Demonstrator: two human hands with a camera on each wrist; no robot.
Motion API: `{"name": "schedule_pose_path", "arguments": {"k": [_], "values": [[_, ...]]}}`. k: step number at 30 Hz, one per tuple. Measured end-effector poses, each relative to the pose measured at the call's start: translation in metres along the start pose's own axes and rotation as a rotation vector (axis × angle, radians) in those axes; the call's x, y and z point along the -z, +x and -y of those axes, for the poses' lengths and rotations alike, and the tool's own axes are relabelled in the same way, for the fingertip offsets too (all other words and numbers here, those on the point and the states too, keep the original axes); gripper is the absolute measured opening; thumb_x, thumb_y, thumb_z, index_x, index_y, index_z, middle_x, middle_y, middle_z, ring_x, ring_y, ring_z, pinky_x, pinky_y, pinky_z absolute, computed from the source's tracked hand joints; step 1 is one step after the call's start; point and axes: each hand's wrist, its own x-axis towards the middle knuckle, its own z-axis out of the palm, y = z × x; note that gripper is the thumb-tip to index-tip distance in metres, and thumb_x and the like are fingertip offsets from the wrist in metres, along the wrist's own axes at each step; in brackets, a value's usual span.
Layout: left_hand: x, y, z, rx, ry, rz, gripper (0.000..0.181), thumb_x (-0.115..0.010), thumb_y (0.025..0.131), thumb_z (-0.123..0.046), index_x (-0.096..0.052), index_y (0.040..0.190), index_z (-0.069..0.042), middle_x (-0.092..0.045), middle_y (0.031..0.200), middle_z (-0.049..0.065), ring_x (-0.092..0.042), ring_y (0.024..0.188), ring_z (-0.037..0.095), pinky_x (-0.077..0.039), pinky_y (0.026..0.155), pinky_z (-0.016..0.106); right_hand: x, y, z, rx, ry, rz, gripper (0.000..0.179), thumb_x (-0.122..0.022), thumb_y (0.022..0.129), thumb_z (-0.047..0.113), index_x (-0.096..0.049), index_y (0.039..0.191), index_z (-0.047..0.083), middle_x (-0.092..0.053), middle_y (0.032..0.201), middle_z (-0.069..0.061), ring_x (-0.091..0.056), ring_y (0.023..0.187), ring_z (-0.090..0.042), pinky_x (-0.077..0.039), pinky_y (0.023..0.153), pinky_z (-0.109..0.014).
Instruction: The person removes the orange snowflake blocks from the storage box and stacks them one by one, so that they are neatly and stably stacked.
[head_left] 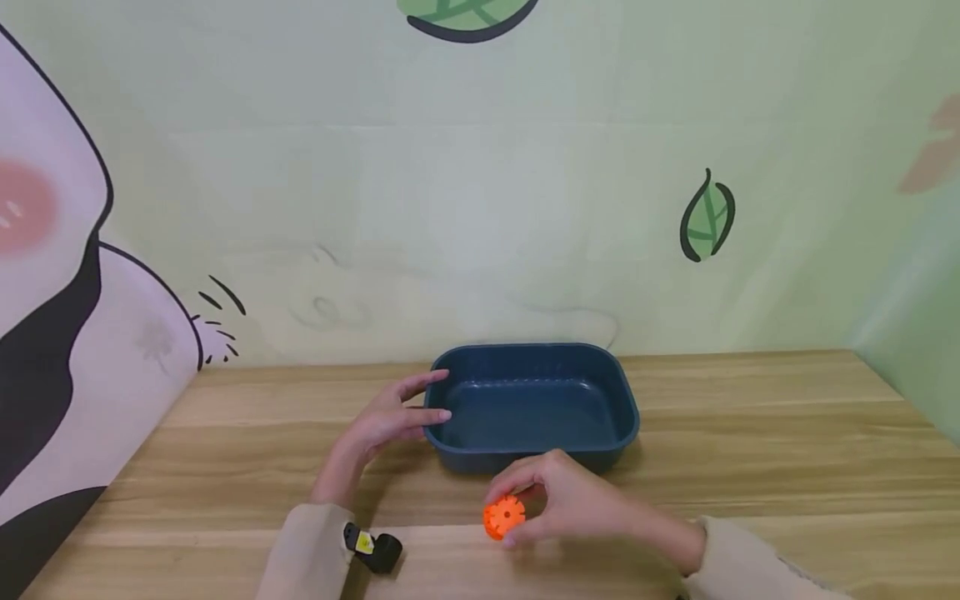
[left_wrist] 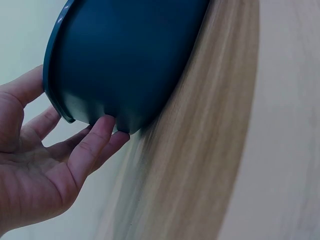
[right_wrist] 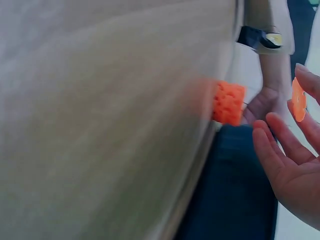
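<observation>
My left hand grips the left side of a dark blue plastic basin, two fingers reaching over its rim. In the left wrist view, other fingertips rest against the outer wall of the basin. Before the basin's front wall, my right hand pinches a notched orange disc between thumb and finger. In the right wrist view, a short stack of orange discs stands on the table, apart from the held disc. From the head view, the held disc mostly hides that stack.
The wood-grain table runs back to a pale green printed backdrop close behind the basin. A black strap with a small camera sits on the left wrist.
</observation>
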Motion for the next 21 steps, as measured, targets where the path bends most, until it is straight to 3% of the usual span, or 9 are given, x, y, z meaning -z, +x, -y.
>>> {"name": "schedule_pose_path", "arguments": {"k": [6, 12, 21], "values": [[0.001, -0.001, 0.002, -0.003, -0.002, 0.000, 0.064, -0.072, 0.078, -0.015, -0.043, 0.136, -0.014, -0.024, 0.145, 0.021, -0.057, 0.098, 0.025, -0.050, 0.081, 0.036, -0.007, 0.007, -0.007, -0.025, -0.101, 0.005, 0.032, -0.077, 0.072, 0.018, -0.068, 0.100, 0.005, -0.065, 0.099, 0.002, -0.056, 0.089, -0.002, -0.049, 0.079, -0.023], [0.000, -0.001, 0.001, -0.001, -0.011, 0.002, 0.063, -0.071, 0.079, -0.014, -0.043, 0.136, -0.014, -0.023, 0.145, 0.021, -0.057, 0.097, 0.025, -0.050, 0.081, 0.036, -0.006, 0.012, -0.012, 0.003, -0.242, -0.007, 0.033, -0.076, 0.073, 0.024, -0.069, 0.100, 0.007, -0.066, 0.102, 0.002, -0.056, 0.097, -0.005, -0.044, 0.086, -0.025], [0.000, 0.000, 0.001, -0.005, -0.012, 0.013, 0.063, -0.071, 0.079, -0.013, -0.043, 0.136, -0.013, -0.023, 0.145, 0.020, -0.057, 0.098, 0.025, -0.050, 0.081, 0.036, -0.006, 0.013, -0.014, -0.045, -0.216, 0.017, 0.032, -0.076, 0.074, 0.022, -0.068, 0.099, 0.004, -0.066, 0.105, -0.002, -0.056, 0.099, -0.007, -0.047, 0.085, -0.025]]}}
